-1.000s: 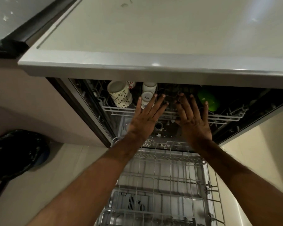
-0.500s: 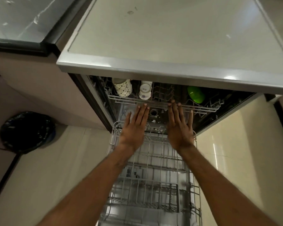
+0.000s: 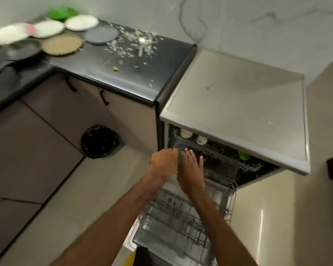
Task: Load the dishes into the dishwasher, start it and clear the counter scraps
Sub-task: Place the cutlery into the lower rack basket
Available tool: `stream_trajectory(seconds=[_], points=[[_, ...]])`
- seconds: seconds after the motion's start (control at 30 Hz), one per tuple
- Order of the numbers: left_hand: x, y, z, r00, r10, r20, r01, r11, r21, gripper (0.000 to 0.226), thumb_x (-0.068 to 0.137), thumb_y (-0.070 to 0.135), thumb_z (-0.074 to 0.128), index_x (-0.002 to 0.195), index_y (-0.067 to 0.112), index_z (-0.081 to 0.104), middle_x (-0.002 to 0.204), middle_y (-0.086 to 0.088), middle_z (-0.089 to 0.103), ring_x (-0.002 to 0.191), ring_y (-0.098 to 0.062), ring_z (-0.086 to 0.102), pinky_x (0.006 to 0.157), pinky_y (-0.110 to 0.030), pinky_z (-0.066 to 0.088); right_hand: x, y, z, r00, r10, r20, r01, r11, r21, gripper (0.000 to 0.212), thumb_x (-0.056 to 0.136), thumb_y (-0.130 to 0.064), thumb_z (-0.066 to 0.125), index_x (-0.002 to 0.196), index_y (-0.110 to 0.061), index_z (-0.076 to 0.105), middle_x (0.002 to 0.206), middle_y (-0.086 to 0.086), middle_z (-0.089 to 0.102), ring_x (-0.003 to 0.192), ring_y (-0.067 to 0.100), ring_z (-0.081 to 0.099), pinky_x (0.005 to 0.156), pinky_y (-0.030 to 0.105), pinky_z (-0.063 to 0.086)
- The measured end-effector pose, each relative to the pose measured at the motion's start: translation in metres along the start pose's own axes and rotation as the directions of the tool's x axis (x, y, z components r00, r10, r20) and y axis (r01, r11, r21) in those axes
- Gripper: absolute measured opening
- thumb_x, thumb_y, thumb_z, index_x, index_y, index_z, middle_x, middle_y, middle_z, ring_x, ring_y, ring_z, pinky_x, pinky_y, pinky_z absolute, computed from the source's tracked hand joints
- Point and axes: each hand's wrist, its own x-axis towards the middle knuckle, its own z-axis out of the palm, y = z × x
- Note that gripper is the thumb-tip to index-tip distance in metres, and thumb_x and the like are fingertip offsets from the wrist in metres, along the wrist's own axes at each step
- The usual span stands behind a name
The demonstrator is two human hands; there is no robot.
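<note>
Your right hand (image 3: pixel 190 173) flat, fingers straight, empty, above lower rack (image 3: pixel 181 223). Your left hand (image 3: pixel 164 164) beside it, blurred, grip cannot be told. On counter (image 3: pixel 104 77): plates (image 3: pixel 101 34), scraps (image 3: pixel 127 46).

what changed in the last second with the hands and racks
Both hands drew back from the front of the upper rack, where their fingertips lay a second ago. The left hand and right hand now hover close together before it, holding nothing. The view swung left, showing plates on the counter. Unchanged: cups and a green item sit in the upper rack; the lower rack stays pulled out.
</note>
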Motion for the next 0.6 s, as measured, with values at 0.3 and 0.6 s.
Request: stream_trajectory(seconds=[0.3, 0.6], points=[[-0.022, -0.12, -0.095, 0.962, -0.15, -0.229, 0.128, 0.986, -0.108, 0.025, 0.102, 0.034, 0.039, 0.103, 0.021, 0.06, 0.099, -0.001, 0.07, 0.089, -0.024, 0.067, 0.071, -0.034, 0.045, 0.035, -0.131, -0.036, 0.982, -0.154, -0.109, 0.154, 0.988, -0.008, 0.055, 0.102, -0.022, 0.044, 0.154, -0.016, 0.029, 0.162, 0.004, 0.027, 0.153, 0.02, 0.013, 0.121, 0.049, 0.001], [-0.023, -0.286, -0.139, 0.943, -0.117, -0.31, 0.094, 0.991, -0.091, 0.021, 0.101, 0.027, 0.041, 0.095, 0.019, 0.06, 0.092, -0.004, 0.073, 0.085, -0.026, 0.071, 0.07, -0.035, 0.051, 0.105, -0.269, -0.037, 0.987, -0.021, -0.16, 0.023, 1.0, 0.011, 0.054, 0.102, -0.035, 0.044, 0.152, -0.014, 0.036, 0.157, 0.004, 0.038, 0.148, 0.017, 0.026, 0.123, 0.045, 0.011]])
